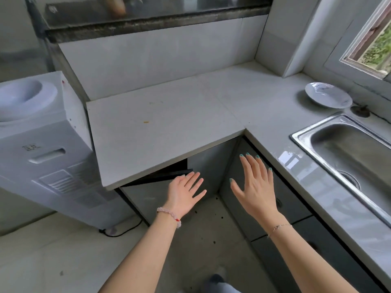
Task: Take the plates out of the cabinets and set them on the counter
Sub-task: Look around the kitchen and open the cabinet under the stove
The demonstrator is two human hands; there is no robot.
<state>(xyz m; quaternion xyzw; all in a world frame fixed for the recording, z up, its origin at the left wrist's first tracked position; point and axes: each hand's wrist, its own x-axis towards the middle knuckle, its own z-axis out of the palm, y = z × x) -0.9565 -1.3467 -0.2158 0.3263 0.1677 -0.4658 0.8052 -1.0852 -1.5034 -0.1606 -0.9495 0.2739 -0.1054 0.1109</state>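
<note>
A pale L-shaped counter (169,115) fills the middle, running along the far wall and down the right side. A white water dispenser (42,144) stands on the floor just beside its left end. A steel sink (349,149) is set into the right arm of the counter. Under the counter's near edge, a grey cabinet door (148,195) stands slightly ajar, with a dark gap above it. One white plate (328,95) sits on the counter at the far right, near the window and just beyond the sink. The left hand (186,195) hovers at the ajar door's top edge, fingers straight and spread, holding nothing; whether it touches the door is unclear. The right hand (254,187) is raised before the corner cabinets, fingers splayed and empty.
</note>
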